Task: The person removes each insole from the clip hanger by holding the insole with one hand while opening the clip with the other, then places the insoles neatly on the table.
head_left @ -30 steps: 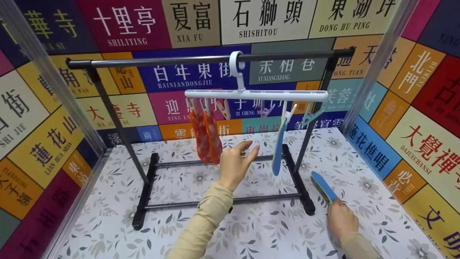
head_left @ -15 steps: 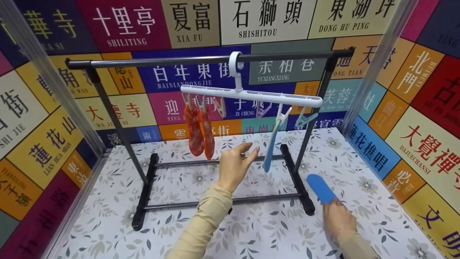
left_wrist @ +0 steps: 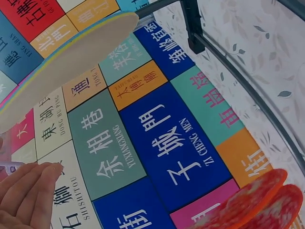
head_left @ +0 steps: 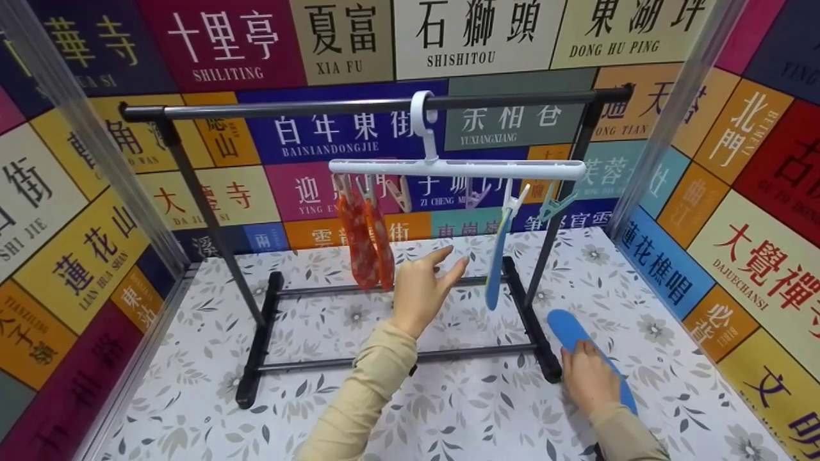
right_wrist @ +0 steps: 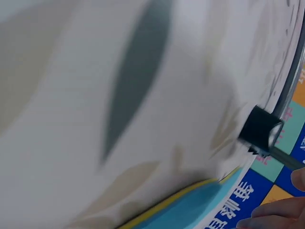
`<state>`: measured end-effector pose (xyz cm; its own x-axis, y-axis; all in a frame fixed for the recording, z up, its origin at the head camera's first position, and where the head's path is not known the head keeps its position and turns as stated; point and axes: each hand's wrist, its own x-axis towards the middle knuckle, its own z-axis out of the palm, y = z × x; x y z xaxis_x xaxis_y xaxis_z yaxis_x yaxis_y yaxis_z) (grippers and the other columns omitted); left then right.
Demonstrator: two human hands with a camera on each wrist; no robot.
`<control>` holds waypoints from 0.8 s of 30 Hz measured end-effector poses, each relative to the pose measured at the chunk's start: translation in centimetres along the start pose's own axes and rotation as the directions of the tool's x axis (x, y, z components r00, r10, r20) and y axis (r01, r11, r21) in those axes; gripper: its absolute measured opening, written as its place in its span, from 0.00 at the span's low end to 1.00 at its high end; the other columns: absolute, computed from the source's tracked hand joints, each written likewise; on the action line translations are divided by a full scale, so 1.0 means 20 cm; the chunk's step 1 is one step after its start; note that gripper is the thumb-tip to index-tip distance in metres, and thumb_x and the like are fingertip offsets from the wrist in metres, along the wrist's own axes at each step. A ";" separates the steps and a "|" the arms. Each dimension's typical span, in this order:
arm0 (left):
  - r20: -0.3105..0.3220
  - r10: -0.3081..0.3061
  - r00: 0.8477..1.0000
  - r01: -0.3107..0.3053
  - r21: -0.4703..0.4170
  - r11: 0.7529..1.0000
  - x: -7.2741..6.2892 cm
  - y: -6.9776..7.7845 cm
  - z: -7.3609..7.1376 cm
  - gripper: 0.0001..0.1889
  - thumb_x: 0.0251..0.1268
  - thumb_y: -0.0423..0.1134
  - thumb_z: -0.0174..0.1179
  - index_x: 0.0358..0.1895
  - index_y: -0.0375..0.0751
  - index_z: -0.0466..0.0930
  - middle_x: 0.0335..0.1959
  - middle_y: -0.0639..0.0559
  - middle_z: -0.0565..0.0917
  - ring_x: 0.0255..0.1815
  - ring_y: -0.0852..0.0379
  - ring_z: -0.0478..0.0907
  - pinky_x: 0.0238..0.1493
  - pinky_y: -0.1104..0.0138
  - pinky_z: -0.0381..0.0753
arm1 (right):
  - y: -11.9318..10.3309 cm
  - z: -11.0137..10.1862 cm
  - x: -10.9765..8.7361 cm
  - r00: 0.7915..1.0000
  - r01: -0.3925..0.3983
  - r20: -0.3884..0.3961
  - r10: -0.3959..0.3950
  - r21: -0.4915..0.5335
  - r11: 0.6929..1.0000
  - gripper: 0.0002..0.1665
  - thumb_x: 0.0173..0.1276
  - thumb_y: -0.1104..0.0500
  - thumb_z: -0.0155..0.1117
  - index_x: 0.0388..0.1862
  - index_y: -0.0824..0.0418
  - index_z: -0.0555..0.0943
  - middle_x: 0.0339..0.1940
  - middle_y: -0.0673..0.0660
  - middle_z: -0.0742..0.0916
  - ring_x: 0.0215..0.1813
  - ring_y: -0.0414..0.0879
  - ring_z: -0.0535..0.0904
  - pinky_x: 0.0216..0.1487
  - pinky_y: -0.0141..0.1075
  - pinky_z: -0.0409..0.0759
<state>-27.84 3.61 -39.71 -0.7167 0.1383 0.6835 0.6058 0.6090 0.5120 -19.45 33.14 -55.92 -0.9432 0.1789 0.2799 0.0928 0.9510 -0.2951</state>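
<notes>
At the near right, the person's right hand [head_left: 592, 378] lies over a loose blue insole [head_left: 562, 323] that is on the flower-patterned tabletop [head_left: 474, 403]. The fingers cover its middle; whether they pinch it cannot be told. Both ends of the insole show past the hand. It looks thin and light, likely bendy along its length yet firm enough to keep its shape, and unlikely to break. The rounded far end or a side edge would probably suit fingertips best; lying flat, it may slide before it lifts.

Farther in, the left hand [head_left: 419, 291] hangs empty, thumb and forefinger apart, between two red insoles [head_left: 362, 250] and a hanging blue insole [head_left: 497, 262]. The latter hangs edge-on from a white clip [head_left: 512, 203]. Beside it, a green clip [head_left: 556, 206] and a purple clip [head_left: 474, 193] hold nothing. All hang from a white hanger [head_left: 461, 168] hooked over the dark rack [head_left: 288, 110]. Behind stands a wall of coloured signs [head_left: 349, 40].
</notes>
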 end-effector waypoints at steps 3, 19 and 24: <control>0.006 -0.001 1.000 0.001 0.009 1.000 0.02 0.01 -0.01 0.20 0.66 0.54 0.63 0.49 0.42 0.88 0.27 0.44 0.89 0.29 0.54 0.88 0.35 0.64 0.86 | -0.04 0.00 0.02 1.000 -0.002 0.012 0.002 0.011 1.000 0.28 0.77 0.55 0.50 0.59 0.82 0.71 0.58 0.82 0.77 0.50 0.77 0.77 0.46 0.65 0.77; -0.027 0.097 0.995 -0.095 0.059 0.994 0.11 0.09 -0.02 0.18 0.65 0.52 0.64 0.47 0.41 0.88 0.35 0.45 0.90 0.27 0.51 0.86 0.32 0.63 0.84 | -0.27 0.04 0.08 0.997 0.054 -0.060 -0.048 0.093 0.994 0.27 0.76 0.59 0.46 0.65 0.78 0.70 0.63 0.75 0.77 0.62 0.73 0.74 0.56 0.64 0.75; -0.037 0.130 0.991 -0.127 0.066 0.990 0.14 0.11 -0.03 0.18 0.66 0.51 0.64 0.47 0.40 0.88 0.35 0.45 0.90 0.25 0.53 0.86 0.30 0.64 0.84 | -0.33 0.03 0.11 0.993 0.093 -0.079 -0.085 0.105 0.990 0.28 0.76 0.57 0.50 0.66 0.77 0.70 0.64 0.75 0.76 0.62 0.72 0.74 0.54 0.64 0.76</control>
<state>-28.27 4.84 -36.37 -0.6190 0.1872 0.7627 0.6676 0.6369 0.3855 -22.31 27.10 -53.99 -0.9197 0.1164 0.3750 -0.0297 0.9317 -0.3620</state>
